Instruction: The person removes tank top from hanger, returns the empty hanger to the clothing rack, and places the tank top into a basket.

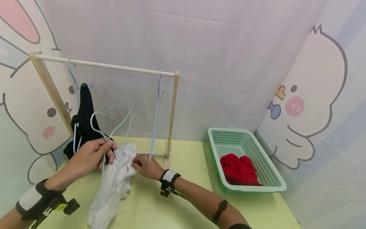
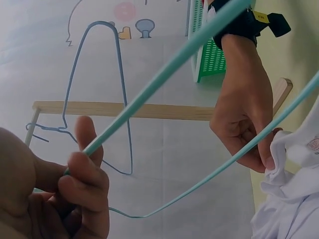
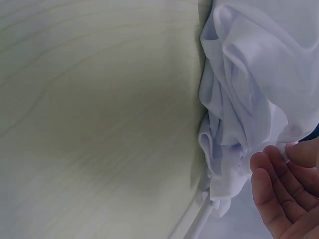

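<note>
In the head view my left hand (image 1: pixel 95 152) grips a pale green clothes hanger (image 1: pixel 96 127) near the base of its hook. The hanger stands tilted over a white garment (image 1: pixel 107 194) bunched on the table. My right hand (image 1: pixel 148 167) pinches the garment's edge between thumb and fingertips, as the right wrist view also shows the fingers (image 3: pixel 271 186) on the white cloth (image 3: pixel 239 99). A small pink print (image 2: pixel 314 145) shows on the cloth in the left wrist view. The green hanger's arms (image 2: pixel 164 74) cross close in front of that camera.
A wooden rack with a white rail (image 1: pixel 114 66) stands behind, bearing a black garment (image 1: pixel 85 105) on a hanger at left and a bare blue hanger (image 1: pixel 155 121) at right. A green basket (image 1: pixel 264 159) with a red cloth (image 1: pixel 238 170) is at right.
</note>
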### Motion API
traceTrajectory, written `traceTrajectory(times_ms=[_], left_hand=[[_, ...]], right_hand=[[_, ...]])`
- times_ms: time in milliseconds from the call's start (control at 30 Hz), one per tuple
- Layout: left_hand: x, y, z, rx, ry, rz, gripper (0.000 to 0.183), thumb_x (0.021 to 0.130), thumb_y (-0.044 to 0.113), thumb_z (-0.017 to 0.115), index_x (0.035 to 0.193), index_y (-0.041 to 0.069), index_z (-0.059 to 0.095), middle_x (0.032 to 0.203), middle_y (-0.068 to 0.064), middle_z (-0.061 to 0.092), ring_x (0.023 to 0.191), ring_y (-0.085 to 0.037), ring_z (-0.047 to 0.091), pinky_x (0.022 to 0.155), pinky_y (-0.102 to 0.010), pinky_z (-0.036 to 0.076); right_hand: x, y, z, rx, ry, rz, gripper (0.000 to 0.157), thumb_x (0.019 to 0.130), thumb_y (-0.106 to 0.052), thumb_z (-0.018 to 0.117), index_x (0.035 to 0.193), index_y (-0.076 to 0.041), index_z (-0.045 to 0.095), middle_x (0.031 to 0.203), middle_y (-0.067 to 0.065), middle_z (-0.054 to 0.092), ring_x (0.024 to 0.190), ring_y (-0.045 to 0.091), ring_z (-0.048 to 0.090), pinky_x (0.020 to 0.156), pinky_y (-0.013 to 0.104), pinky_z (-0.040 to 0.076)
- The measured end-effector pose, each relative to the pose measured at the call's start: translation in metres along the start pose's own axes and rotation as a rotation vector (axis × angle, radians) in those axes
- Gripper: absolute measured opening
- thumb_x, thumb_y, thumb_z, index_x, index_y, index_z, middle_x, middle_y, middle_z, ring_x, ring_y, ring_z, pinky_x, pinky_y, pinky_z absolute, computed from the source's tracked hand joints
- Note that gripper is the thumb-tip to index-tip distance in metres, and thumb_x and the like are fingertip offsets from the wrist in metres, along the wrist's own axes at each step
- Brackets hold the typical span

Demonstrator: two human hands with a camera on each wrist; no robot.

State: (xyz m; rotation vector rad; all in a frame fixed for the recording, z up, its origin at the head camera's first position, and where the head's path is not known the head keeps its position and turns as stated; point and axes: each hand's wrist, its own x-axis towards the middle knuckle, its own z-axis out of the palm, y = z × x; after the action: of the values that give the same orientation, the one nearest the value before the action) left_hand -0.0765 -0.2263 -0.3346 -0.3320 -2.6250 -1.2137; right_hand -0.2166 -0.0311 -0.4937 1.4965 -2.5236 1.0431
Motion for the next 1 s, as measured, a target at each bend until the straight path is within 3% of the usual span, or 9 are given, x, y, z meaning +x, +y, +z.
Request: traceTrajectory(times_ms=[400,733,900,1000], left_hand=[[0.006,0.002,-0.007,0.006,-0.013,0.045,0.032,0.118,0.015,0.041,0.112,-0.001,0.068,0.076,0.006,0.069,0.05,-0.015,0.052,0.053,-0.031,0.045],[0.015,0.015,-0.016,0.046,-0.052,-0.011,0.038,0.119,0.019,0.038,0.107,-0.002,0.067,0.066,0.0,0.055,0.051,-0.017,0.051,0.062,-0.029,0.045],[0.021,0.022,-0.022,0.019,-0.069,-0.028,0.039,0.119,0.019,0.038,0.109,-0.004,0.067,0.065,-0.001,0.053,0.052,-0.016,0.049,0.056,-0.029,0.047],[0.024,0.027,-0.026,0.009,-0.071,-0.03,0.039,0.119,0.02,0.039,0.107,-0.004,0.067,0.065,0.0,0.052,0.053,-0.015,0.048,0.053,-0.029,0.045]], right_hand=[[-0.008,-0.006,0.004,-0.073,-0.061,-0.031,0.011,0.105,-0.012,0.071,0.105,-0.005,0.08,0.089,-0.001,0.077,0.073,-0.007,0.058,0.068,0.007,0.046],[-0.013,-0.001,0.013,-0.129,-0.123,-0.05,0.011,0.104,-0.015,0.073,0.108,-0.008,0.08,0.086,-0.005,0.074,0.07,-0.008,0.052,0.066,0.006,0.042],[-0.016,-0.001,0.013,-0.213,-0.162,-0.033,0.011,0.102,-0.022,0.078,0.107,-0.014,0.082,0.092,-0.009,0.075,0.071,-0.009,0.053,0.064,0.007,0.041],[-0.017,-0.002,0.012,-0.258,-0.14,-0.052,0.012,0.1,-0.026,0.08,0.104,-0.015,0.077,0.099,-0.008,0.071,0.079,-0.005,0.055,0.065,0.008,0.041]])
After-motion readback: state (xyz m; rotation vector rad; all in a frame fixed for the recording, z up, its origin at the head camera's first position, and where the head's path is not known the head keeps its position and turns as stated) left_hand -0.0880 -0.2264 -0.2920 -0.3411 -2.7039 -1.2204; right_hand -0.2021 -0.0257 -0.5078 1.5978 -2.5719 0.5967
